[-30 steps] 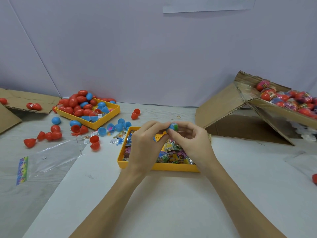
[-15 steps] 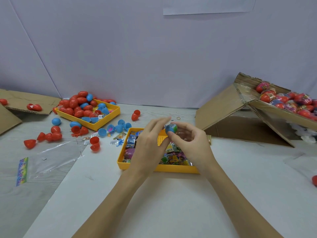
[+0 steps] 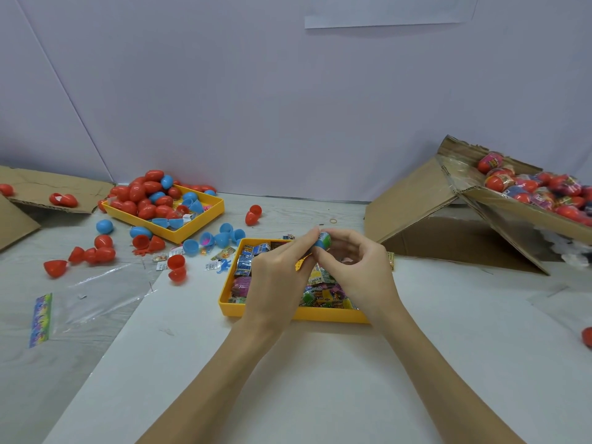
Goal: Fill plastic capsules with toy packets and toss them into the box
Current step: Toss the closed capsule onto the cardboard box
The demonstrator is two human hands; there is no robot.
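Observation:
A blue capsule (image 3: 323, 241) with a green packet showing in it is held up over the yellow tray (image 3: 320, 315) of toy packets. My left hand (image 3: 278, 277) pinches it from the left with fingertips. My right hand (image 3: 355, 267) holds it from the right between thumb and forefinger. The cardboard box (image 3: 499, 200) at the right holds many filled red capsules (image 3: 541, 190).
A second yellow tray (image 3: 205, 219) at the back left is heaped with red and blue capsule halves. Loose halves (image 3: 102, 251) and small packets lie around it. A clear plastic bag (image 3: 93, 296) lies at the left. Flat cardboard (image 3: 48, 190) sits far left.
My left hand's fingers, briefly lifted off, have closed back onto the capsule. Both hands stay over the packet tray.

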